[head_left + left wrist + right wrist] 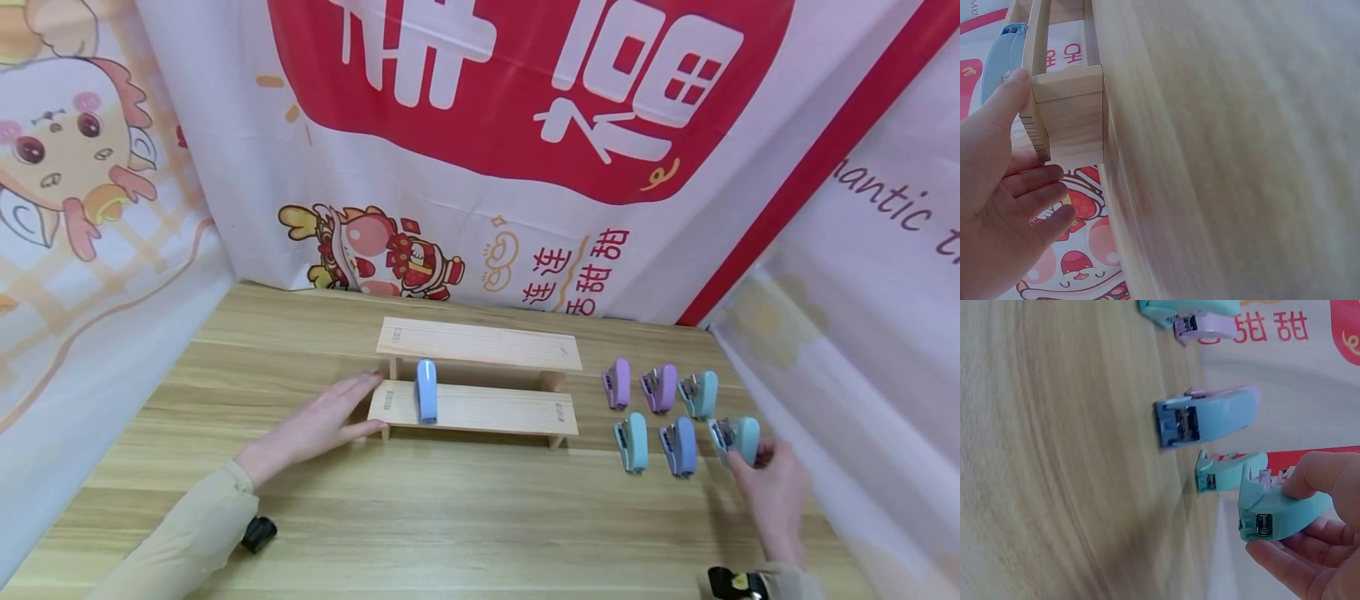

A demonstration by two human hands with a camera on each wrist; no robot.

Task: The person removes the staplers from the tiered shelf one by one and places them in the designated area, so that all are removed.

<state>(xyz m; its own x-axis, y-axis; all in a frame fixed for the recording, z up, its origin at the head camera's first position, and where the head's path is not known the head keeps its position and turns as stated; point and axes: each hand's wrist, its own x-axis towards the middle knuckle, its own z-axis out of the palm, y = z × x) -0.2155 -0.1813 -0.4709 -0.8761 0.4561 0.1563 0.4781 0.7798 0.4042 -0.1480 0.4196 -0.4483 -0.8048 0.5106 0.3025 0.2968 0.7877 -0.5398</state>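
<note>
My left hand (pixel 330 421) holds the left end of a two-tier wooden rack (pixel 495 408), thumb at the front corner and fingers toward the back. In the left wrist view the thumb (pixel 1007 100) touches the board's edge; part of the index finger is hidden behind it. A light-blue stapler (pixel 427 392) stands upright on the lower tier, near its left end. At the far right, my right hand (pixel 776 492) grips a teal stapler (pixel 1282 509) between thumb and fingers, raised off the table in the right wrist view.
Left of the held stapler stand a blue stapler (pixel 678 447) and a teal stapler (pixel 632 443). Behind them are two purple staplers (pixel 617 384) and another teal one (pixel 699 395). Printed cloth (pixel 525 192) walls the wooden table (pixel 465 517) at the back and sides.
</note>
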